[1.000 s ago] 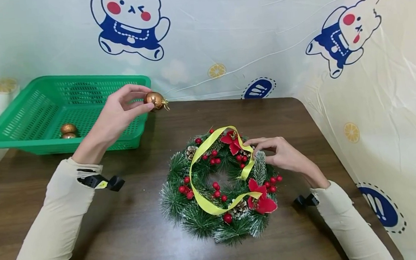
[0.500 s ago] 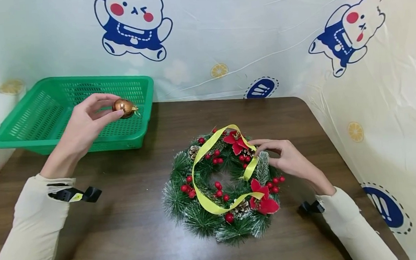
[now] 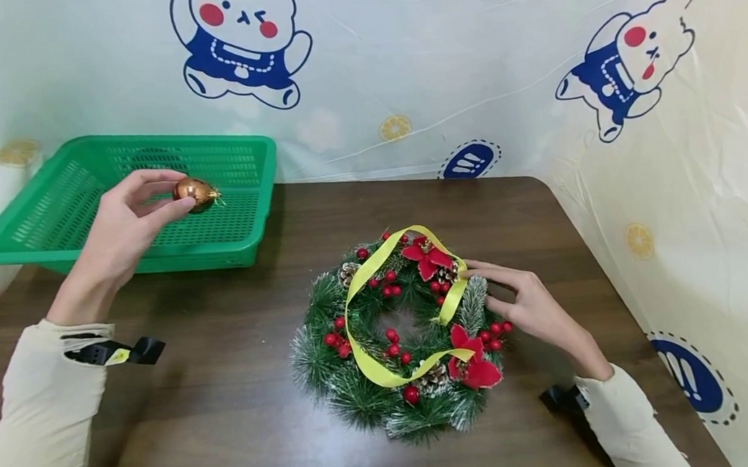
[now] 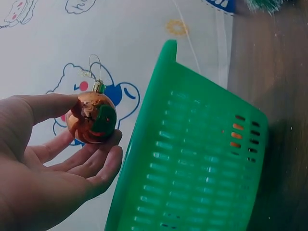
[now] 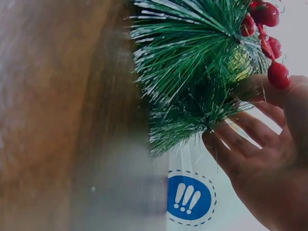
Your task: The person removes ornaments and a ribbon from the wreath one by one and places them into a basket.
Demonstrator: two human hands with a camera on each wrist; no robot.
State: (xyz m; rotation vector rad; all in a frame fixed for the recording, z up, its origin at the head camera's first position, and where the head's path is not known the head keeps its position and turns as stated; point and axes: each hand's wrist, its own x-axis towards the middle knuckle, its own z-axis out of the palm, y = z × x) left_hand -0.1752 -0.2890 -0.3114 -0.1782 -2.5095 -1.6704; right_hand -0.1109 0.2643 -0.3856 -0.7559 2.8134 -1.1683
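My left hand (image 3: pixel 116 226) pinches a shiny copper bauble (image 3: pixel 197 194) between thumb and fingers, above the green plastic basket (image 3: pixel 219 259). In the left wrist view, the bauble (image 4: pixel 91 118) shows its gold cap and wire loop pointing up. A green wreath (image 3: pixel 356 401) with red berries, red flowers and pinecones lies flat on the table. Across its top curves a loose yellow ribbon (image 3: pixel 359 281). My right hand (image 3: pixel 536 309) rests at the wreath's upper right, its fingers extended towards the ribbon. Needles hide some fingertips in the right wrist view.
The brown table (image 3: pixel 230 417) meets a patterned sheet (image 3: pixel 362 61) at the back and right. The basket stands at the back left, left of the wreath. My left hand and forearm cover part of its inside.
My left hand has carried the bauble left, from the basket's right rim to over its inside. My right hand has shifted slightly right and down at the wreath's edge, fingers straighter.
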